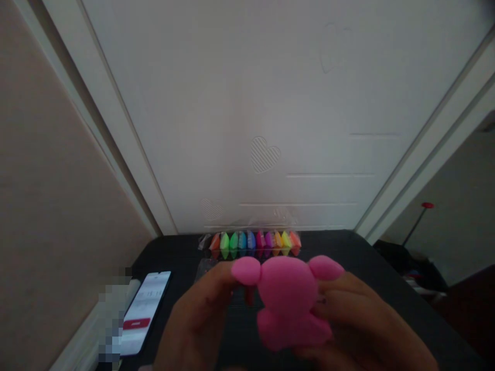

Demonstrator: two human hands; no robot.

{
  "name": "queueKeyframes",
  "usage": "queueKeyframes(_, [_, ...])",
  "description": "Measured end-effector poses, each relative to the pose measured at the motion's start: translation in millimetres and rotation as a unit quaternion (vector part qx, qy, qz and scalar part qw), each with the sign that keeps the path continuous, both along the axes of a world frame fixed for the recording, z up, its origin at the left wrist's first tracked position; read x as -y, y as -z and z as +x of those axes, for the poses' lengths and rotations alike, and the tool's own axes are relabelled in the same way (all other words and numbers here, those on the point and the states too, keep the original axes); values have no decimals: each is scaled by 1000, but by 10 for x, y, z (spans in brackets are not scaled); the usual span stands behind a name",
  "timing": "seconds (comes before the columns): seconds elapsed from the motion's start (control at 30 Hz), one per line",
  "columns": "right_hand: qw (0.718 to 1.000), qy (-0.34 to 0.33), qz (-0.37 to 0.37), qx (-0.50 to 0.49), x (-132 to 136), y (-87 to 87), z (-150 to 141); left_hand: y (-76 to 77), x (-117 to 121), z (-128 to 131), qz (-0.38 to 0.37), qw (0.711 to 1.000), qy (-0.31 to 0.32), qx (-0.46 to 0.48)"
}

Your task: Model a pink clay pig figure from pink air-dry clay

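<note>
A pink clay animal figure (286, 288) with a round head, two big ears and a small body is held up in front of me, above the dark table. My right hand (359, 314) grips it from the right, fingers around its side and beneath its body. The fingers of my left hand (199, 309) pinch the figure's left ear. Parts of the fingers on both hands are hidden behind the figure.
A row of several coloured clay packets (251, 244) in clear plastic lies at the back of the black table (176, 252). To the left rests a phone (146, 312) with its screen lit. A white door panel (240, 103) stands behind the table.
</note>
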State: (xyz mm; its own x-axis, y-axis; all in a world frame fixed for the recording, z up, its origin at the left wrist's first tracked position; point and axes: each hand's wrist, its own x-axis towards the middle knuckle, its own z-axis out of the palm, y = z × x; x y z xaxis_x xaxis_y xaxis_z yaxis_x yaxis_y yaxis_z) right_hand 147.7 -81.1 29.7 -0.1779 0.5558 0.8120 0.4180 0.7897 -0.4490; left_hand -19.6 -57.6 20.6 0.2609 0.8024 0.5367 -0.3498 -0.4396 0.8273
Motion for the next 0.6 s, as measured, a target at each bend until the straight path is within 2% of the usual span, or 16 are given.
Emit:
queueKeyframes(0.1, [999, -40, -9, 33, -30, -8, 27, -7, 34, 74, -117, 993, 15, 14])
queueKeyframes(0.2, [998, -51, -40, 14, -10, 27, 44, -72, 39, 99, -145, 989, 33, -6])
queueKeyframes(0.37, [997, -50, -47, -34, 41, 21, 21, -106, -19, 60, -36, 998, 28, -46])
queueKeyframes(0.5, [999, -21, -9, -32, 31, -85, -34, -85, -92, 7, 99, 990, 43, -91])
queueKeyframes(0.6, [1000, 0, 20, -17, 23, -94, -30, -69, -101, -22, 147, 984, 17, -102])
